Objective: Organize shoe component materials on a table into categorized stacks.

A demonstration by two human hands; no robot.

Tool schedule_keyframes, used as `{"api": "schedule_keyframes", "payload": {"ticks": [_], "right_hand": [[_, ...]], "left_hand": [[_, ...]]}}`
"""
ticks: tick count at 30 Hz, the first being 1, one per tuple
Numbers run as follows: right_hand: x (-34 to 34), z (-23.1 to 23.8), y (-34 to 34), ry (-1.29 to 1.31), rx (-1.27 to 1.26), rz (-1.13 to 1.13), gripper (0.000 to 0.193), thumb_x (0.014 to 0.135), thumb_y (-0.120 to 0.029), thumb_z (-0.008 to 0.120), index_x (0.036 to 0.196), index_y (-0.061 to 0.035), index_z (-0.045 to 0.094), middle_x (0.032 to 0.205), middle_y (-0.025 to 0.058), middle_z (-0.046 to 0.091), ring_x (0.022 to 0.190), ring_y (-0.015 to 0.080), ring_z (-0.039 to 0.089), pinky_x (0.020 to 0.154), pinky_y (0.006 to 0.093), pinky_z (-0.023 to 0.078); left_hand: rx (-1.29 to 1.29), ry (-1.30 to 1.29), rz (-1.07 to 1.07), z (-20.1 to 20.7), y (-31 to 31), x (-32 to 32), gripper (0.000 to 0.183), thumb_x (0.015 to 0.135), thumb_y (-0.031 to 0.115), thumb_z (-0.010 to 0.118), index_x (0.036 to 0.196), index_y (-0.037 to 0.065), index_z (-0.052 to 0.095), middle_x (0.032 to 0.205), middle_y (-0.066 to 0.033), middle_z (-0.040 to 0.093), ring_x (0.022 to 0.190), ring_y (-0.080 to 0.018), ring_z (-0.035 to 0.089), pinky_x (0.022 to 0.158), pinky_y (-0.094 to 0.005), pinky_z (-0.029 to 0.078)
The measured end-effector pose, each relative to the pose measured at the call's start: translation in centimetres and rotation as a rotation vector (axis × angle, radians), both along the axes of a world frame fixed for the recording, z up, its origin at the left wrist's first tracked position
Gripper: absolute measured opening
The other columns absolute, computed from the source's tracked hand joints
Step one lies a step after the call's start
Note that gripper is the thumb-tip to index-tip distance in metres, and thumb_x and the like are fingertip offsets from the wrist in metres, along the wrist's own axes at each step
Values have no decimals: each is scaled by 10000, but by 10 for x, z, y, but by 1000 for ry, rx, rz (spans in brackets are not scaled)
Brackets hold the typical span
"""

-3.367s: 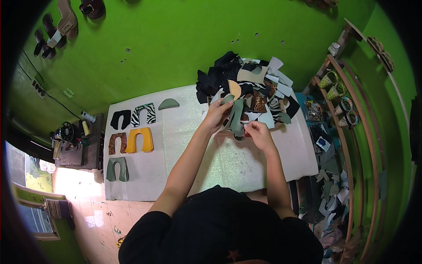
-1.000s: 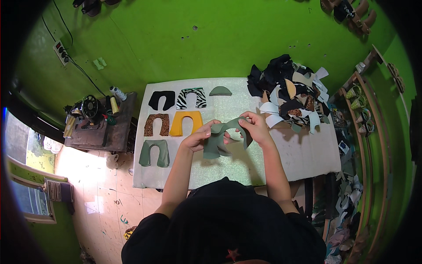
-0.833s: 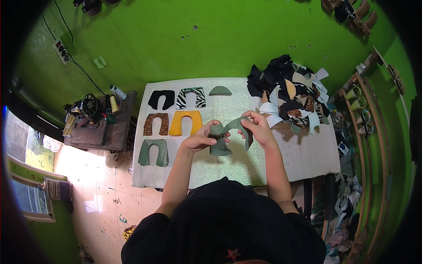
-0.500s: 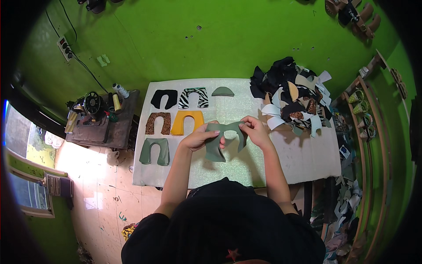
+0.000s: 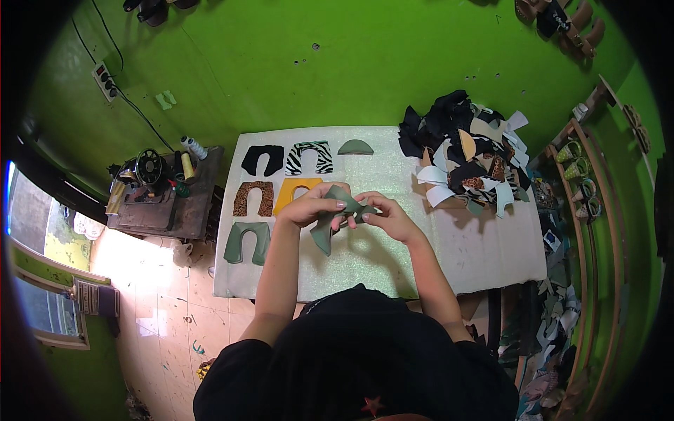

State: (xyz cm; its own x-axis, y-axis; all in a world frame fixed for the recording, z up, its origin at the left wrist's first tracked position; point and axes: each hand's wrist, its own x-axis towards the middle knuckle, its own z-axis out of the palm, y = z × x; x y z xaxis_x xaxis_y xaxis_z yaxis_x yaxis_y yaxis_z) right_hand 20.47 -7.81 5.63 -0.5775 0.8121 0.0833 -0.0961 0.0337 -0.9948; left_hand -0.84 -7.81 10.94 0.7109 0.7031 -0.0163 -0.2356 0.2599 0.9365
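Observation:
Above the middle of the table, my left hand (image 5: 309, 207) grips a sage-green U-shaped leather-like cutout (image 5: 321, 237), thumb on top. My right hand (image 5: 390, 219) pinches the same cutout's other arm, bent over toward my left hand. The fingers partly hide where its parts overlap. Left of my hands lie U-shaped pieces in rows: black (image 5: 263, 161), zebra-striped (image 5: 324, 156), leopard-print (image 5: 243, 199), yellow (image 5: 286, 191) and sage-green (image 5: 236, 247). My left hand partly covers the yellow one in this view. Beyond my hands lies a green half-moon piece (image 5: 356, 147).
A tall heap of mixed scraps (image 5: 470, 158) covers the far right of the pale table (image 5: 484, 259). At left stands a sewing machine (image 5: 148, 168) on a dark stand, with thread cones (image 5: 193, 149). A wooden rack (image 5: 587, 189) with sandals leans along the right wall.
The green cutout was spread open between my hands; now it is folded and bunched. My right hand has come in to the left, and my left hand has shifted slightly left and away from me.

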Motion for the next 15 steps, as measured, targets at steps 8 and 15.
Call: {"api": "schedule_keyframes", "payload": {"ticks": [8,15], "right_hand": [[1,11,-7,191,-134,-92,100,787,-27,609,868,8,562,856,16,577,771,57,529,685,203,437],[10,29,-4,71,-18,-248,203,733,33,648,918,12,566,795,12,587,693,45,531,609,177,441]], "left_hand": [[-17,-207,22,-2,-6,-3,144,758,112,581,777,56,449,701,-113,612,701,-213,628,717,-271,462],[-4,27,92,-9,-10,-12,236,742,33,572,785,102,350,892,-159,623,806,-193,628,751,-277,467]]}}
